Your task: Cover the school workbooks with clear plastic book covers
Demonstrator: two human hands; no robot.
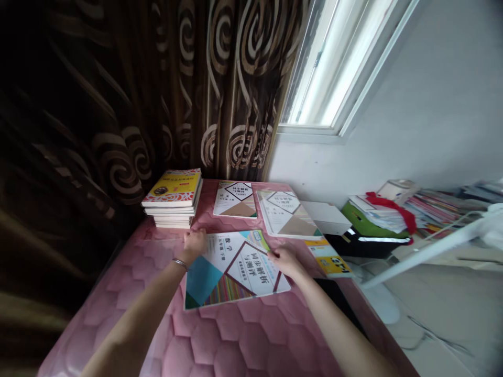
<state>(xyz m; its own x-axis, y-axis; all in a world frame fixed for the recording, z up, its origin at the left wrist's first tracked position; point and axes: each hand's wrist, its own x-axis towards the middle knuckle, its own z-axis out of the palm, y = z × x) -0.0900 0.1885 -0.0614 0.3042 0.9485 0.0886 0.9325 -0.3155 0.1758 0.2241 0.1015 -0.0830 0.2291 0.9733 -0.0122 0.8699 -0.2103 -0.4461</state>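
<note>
Flat on a pink quilted surface [243, 335], a workbook with a blue and striped cover [231, 269] is held at both sides: the left hand [194, 242] clasps its far left corner, fingers curled over the edge, while the right hand [285, 260] presses down on its right edge, fingers spread and closed on nothing. A thin bracelet [179, 263] circles the left wrist. Just beyond the left hand stands a stack of books [175, 201] topped by a yellow cover. Two more workbooks [236, 199] [286, 212] lie side by side further back, near a dark swirl-patterned curtain [188, 89]. A yellow booklet [329, 257] sits at the right edge, beside a white box [326, 217].
</note>
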